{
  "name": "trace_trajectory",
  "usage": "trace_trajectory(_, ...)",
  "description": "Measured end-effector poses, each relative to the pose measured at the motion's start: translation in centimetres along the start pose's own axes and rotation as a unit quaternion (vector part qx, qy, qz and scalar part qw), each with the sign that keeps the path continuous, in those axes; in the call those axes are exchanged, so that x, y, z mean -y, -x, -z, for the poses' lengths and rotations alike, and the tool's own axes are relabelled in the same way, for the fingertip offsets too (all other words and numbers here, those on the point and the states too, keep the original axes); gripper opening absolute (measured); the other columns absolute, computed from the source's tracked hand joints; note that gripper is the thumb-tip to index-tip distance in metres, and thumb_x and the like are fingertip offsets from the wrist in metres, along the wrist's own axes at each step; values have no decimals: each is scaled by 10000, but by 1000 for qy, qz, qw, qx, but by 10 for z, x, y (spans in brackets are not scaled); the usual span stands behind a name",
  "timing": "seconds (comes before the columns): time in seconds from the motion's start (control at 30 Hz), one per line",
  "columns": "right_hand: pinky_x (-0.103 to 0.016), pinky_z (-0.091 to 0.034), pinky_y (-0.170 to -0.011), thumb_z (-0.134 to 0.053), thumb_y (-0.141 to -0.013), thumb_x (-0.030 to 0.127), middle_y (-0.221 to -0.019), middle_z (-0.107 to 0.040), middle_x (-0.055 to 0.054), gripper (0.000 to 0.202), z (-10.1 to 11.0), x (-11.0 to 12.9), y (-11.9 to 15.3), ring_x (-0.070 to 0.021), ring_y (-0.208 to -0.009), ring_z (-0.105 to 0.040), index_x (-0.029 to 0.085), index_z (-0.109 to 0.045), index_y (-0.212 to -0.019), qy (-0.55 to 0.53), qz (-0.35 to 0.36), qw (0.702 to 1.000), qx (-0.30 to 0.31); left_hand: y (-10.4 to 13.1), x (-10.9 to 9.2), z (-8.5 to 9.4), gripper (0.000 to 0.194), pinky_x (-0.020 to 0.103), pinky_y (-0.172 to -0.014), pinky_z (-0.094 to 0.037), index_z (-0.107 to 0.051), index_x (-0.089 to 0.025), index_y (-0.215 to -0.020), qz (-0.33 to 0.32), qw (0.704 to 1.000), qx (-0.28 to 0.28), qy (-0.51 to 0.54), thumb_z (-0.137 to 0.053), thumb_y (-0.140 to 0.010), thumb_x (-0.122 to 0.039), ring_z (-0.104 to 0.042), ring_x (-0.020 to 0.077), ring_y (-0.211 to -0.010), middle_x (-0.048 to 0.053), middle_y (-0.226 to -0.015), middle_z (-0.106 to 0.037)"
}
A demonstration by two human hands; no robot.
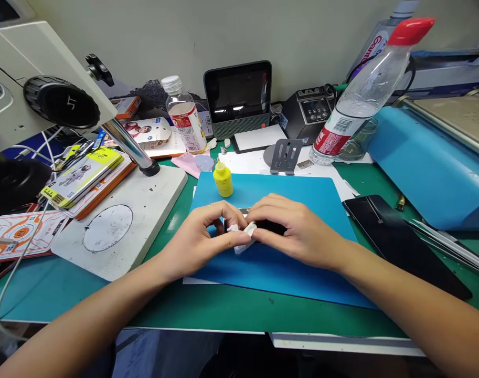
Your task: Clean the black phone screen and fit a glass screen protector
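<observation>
Between both hands is a crumpled white tissue (245, 241), pinched by the fingertips. My left hand (203, 231) grips it from the left with thumb and fingers closed. On the other side my right hand (292, 228) pinches it too, thumb against fingers. Beneath the hands lies a flat, dark object (273, 226), mostly hidden, so I cannot tell its kind. It rests on a blue mat (302, 273). Just behind the left hand a small yellow squeeze bottle (223, 181) stands upright on the mat.
To the left is a microscope stand's white base (156, 210) with stacked boxes (85, 176). Behind stand a drink bottle (186, 115), a screen (238, 92) and a grey phone stand (286, 156). At right are a large water bottle (349, 121), a dark panel (404, 241) and a blue machine (428, 163).
</observation>
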State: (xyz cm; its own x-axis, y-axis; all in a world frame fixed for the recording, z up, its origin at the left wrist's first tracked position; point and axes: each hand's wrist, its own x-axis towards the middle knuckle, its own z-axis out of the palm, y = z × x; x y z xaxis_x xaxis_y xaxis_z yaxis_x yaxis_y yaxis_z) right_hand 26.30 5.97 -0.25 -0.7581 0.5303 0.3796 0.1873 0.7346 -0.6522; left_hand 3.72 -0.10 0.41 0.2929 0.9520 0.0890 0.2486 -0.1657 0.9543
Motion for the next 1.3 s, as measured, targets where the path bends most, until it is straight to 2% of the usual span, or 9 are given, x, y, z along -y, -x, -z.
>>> trace_trajectory(0.23, -272, -469, -590, -579, -992, 367, -778, -673, -7, 217, 11, -2, 1, -147, -668, -596, 204, -642, -864, -155, -144, 976, -52, -2, 10, 1, 331, 246, -637, -479, -542, -219, -979, 22, 998, -49, 42, -795, -851, -389, -571, 113, -697, -27, -808, -598)
trace_trajectory(0.4, -241, -414, -477, -649, -945, 379, -662, -584, 44, 187, 8, -4, -2, -113, -532, -520, 219, -577, -881, -242, -172, 952, -72, -2, 12, 1, 360, 277, -708, -500, -663, -245, -1225, -24, 997, -48, -63, -759, -893, -343, -580, 143, -783, 9, -899, -645)
trace_trajectory(0.5, -280, -518, -573, -665, -938, 313, -781, -701, -4, 90, 8, 0, 0, -152, -640, -638, 225, -652, -950, -141, -142, 972, -128, -1, 14, 1, 303, 315, -768, -487, -676, -263, -1229, -101, 981, -89, -136, -704, -928, -279, -564, 159, -809, 7, -882, -639)
trace_trajectory(0.6, -368, -593, -831, -621, -950, 191, -990, -791, -42, 134, 11, 2, 3, -212, -898, -740, 260, -713, -1018, 2, -27, 987, -158, 0, 16, 1, 569, 369, -865, -476, -487, -292, -1446, -172, 960, -132, -179, -626, -914, -144, -551, 177, -841, -6, -878, -591)
trace_trajectory(0.73, -409, -594, -937, -590, -894, 88, -1059, -807, -62, 238, 18, 0, 4, -233, -1053, -746, 263, -713, -998, 69, 132, 986, -72, 1, 15, 4, 662, 389, -910, -461, -423, -279, -1430, -180, 952, -116, -219, -516, -828, -22, -544, 196, -911, 7, -921, -554)
trace_trajectory(0.83, -398, -613, -860, -554, -851, 111, -1085, -808, -98, 201, 24, 2, 4, -245, -1006, -758, 238, -706, -887, 83, 165, 983, 1, 0, 15, 7, 632, 368, -885, -467, -459, -243, -1323, -168, 949, -96, -247, -460, -749, 24, -536, 198, -940, 22, -958, -554)
trace_trajectory(1.07, -372, -633, -768, -487, -925, 242, -1020, -827, -103, 287, 30, 12, 7, -250, -906, -786, 194, -770, -931, 109, 135, 976, 132, -5, 16, 6, 370, 332, -799, -478, -533, -210, -1029, -154, 938, -30, -308, -420, -768, 28, -547, 191, -900, 29, -928, -577)
trace_trajectory(1.2, -432, -565, -1042, -471, -1009, 322, -1286, -754, -145, 392, 19, 6, 7, -292, -1229, -695, 128, -752, -1201, 170, 96, 964, 180, -5, 18, 5, 316, 338, -794, -480, -514, -220, -977, -114, 951, -50, -283, -413, -782, 5, -559, 193, -881, 30, -936, -612)
trace_trajectory(1.3, -564, -407, -1199, -462, -1037, 495, -1552, -510, -224, 642, -1, 2, 4, -353, -1452, -489, 43, -528, -1489, 209, 56, 957, 194, -6, 20, 8, 278, 356, -816, -475, -510, -216, -979, -93, 957, -81, -263, -423, -791, -31, -555, 196, -893, 37, -972, -624)
